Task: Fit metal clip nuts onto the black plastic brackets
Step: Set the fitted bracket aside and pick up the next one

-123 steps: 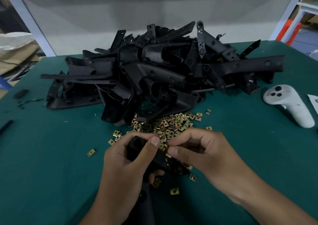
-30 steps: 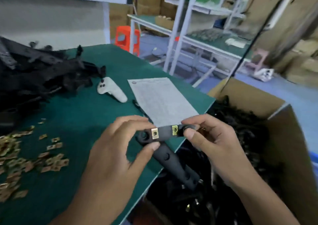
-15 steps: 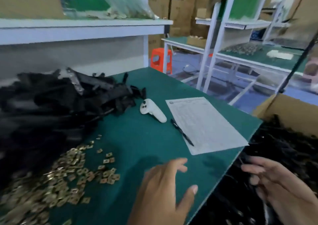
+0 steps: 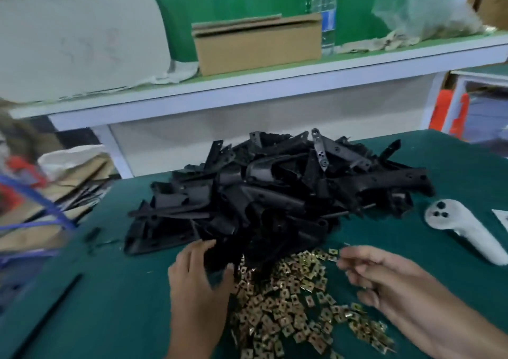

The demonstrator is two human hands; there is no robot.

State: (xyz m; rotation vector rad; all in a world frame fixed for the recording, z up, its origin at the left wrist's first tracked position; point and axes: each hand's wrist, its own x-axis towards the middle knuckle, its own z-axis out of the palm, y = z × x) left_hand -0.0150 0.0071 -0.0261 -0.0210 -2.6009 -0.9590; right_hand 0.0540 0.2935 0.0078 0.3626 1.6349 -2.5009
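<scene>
A big heap of black plastic brackets (image 4: 275,202) lies in the middle of the green table (image 4: 115,317). Several brass-coloured metal clip nuts (image 4: 291,303) are scattered in front of the heap. My left hand (image 4: 198,284) reaches to the heap's near edge, fingers and thumb spread over the end of one bracket (image 4: 217,261), touching it without a clear grip. Over the right side of the nuts my right hand (image 4: 384,279) hovers with loosely stretched fingers, and I see nothing in it. The picture is blurred by motion.
A white hand controller (image 4: 461,229) lies to the right of the heap, with a paper corner (image 4: 501,215) beyond it. A black strip (image 4: 55,303) lies at the near left. Behind the table a white shelf (image 4: 247,89) carries a cardboard box (image 4: 258,45). Bags and cardboard (image 4: 63,171) sit at the left.
The view swung from the carton at the table's right end back to the heap. The bracket with two nuts fitted has left my hands. Both hands now reach over heap and nuts.
</scene>
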